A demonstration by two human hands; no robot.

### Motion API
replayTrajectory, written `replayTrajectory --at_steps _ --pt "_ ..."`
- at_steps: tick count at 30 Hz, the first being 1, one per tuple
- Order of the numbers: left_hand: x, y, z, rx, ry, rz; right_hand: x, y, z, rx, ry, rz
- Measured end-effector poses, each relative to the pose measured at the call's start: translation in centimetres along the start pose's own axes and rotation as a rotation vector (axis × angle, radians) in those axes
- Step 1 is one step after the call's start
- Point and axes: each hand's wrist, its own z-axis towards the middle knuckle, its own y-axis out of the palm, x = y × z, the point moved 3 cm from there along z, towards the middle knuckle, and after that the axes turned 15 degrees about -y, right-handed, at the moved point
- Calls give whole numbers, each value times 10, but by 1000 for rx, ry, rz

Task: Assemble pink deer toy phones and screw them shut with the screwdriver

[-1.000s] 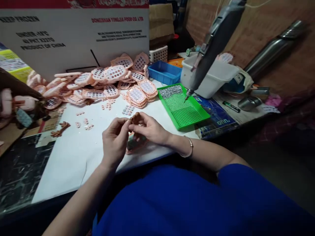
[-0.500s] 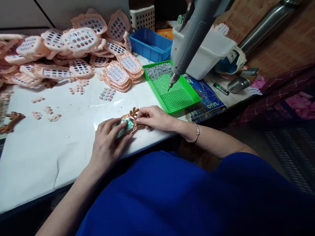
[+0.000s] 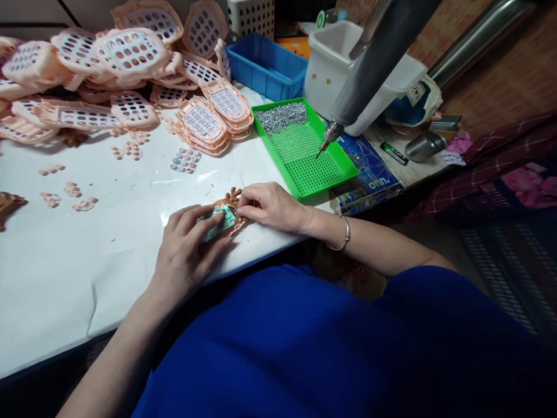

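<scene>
A small toy housing with a green circuit board [image 3: 219, 225] and a brown antler-shaped piece [image 3: 233, 195] lies near the table's front edge. My left hand [image 3: 185, 247] is wrapped round its left side, fingertips resting on the board. On the right end, my right hand [image 3: 272, 208] pinches at the base of the antler piece; what is between its fingertips is too small to make out. Behind them are a cluster of small printed buttons [image 3: 185, 161] and stacked pink keypad covers [image 3: 203, 125].
A green tray [image 3: 300, 188] of screws stands behind my right hand, with a hanging electric screwdriver [image 3: 354, 96] over it. Pink housings [image 3: 130, 55] are piled at the back left. Blue [image 3: 265, 72] and white bins [image 3: 324, 87] stand behind the tray.
The view has shifted slightly, and the screwdriver tip sits farther right over the tray. Both hands keep their hold at the toy housing, with the right fingers slightly changed in pose.
</scene>
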Motion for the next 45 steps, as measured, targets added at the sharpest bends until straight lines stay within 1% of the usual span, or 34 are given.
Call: replayTrajectory --at_steps 3,5,7,8,11,12,13,15,17,20,23,25,26,29,31,32,33,35,36,37,38,40,42,43,45 --pt "0 1 0 7 5 2 2 1 2 -40 -3 -25" --pt "0 1 0 9 22 11 1 -2 3 -86 35 -13" --pt "-1 1 1 -3 22 13 0 -6 5 -99 84 -17" --pt "-1 0 1 -12 13 10 -1 -9 5 -73 105 -32" --pt "-3 0 2 -39 -19 4 -1 -15 6 89 120 -101" --pt "-3 -1 2 -45 -25 4 0 -15 7 124 110 -100" --pt "-3 -1 2 -51 -26 4 1 -13 8 132 99 -83" --pt "-3 -1 2 -58 -27 1 4 -8 11 91 96 -14" --pt "-3 0 2 -51 -32 -9 7 -5 14 48 127 70" --pt "-4 0 2 -49 -46 -13 7 -6 21 36 172 139" --pt "-4 1 3 -69 -44 2 6 -8 29 -45 202 113" --pt "-4 2 2 -62 -30 12 6 -9 32 -102 201 45" --pt "-4 3 2 -48 -22 17 7 -10 33 -108 197 -1" --pt "-4 5 -1 9 3 39 11 -12 30 -47 180 -108" --pt "-6 8 -4 16 -5 41 12 -12 24 35 171 -111" --pt "-7 8 -5 13 -31 22 11 -13 21 100 159 -101" --pt "-9 8 -5 14 -81 -18 9 -14 18 183 141 -87" --pt "-12 6 -3 39 -248 -179 5 -15 13 344 93 -19" --pt "-13 4 -2 62 -354 -303 2 -13 12 377 67 51" --pt "-12 3 1 85 -457 -454 -1 -9 12 363 43 142" --pt "-10 2 4 100 -543 -624 -5 -3 14 313 20 243" --pt "0 3 15 90 -639 -969 -11 10 22 193 -45 429" --pt "13 4 28 54 -654 -1220 -14 18 31 155 -104 536" --pt "19 4 35 32 -648 -1298 -14 19 36 159 -112 562" --pt "26 5 47 -10 -638 -1385 -10 17 47 168 -78 563"
